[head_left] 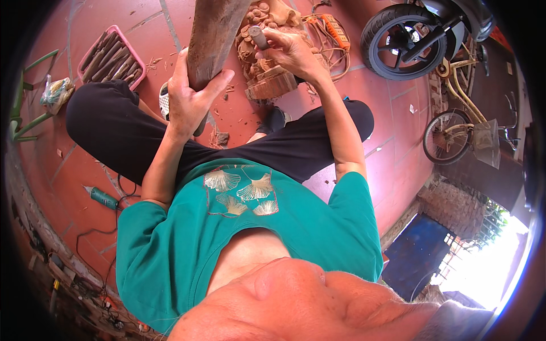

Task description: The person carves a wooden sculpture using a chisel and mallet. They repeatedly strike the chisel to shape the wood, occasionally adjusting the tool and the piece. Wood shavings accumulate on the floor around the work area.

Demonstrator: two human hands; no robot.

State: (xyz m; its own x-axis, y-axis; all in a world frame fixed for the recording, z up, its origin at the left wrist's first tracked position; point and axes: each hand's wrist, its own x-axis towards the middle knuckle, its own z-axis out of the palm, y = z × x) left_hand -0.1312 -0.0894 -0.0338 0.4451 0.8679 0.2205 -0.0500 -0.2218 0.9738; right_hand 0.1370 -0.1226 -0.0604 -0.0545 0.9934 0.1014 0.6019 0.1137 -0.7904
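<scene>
My left hand is wrapped round a thick, flat-sided wooden mallet, raised close in front of me. In my right hand is a short round tool, seen nearly end-on, which looks like a carving chisel; its lower end is hidden. That hand is over a brown wood carving with knobbly, rounded relief on a rough block base. The carving stands on the floor between my legs, tilted in this view. Mallet and chisel are apart.
A pink basket full of chisels stands at the left. An orange power strip with coiled cord lies behind the carving. Wood chips litter the red tiles. A green power tool trails its cable at lower left. A motorbike wheel and a bicycle are right.
</scene>
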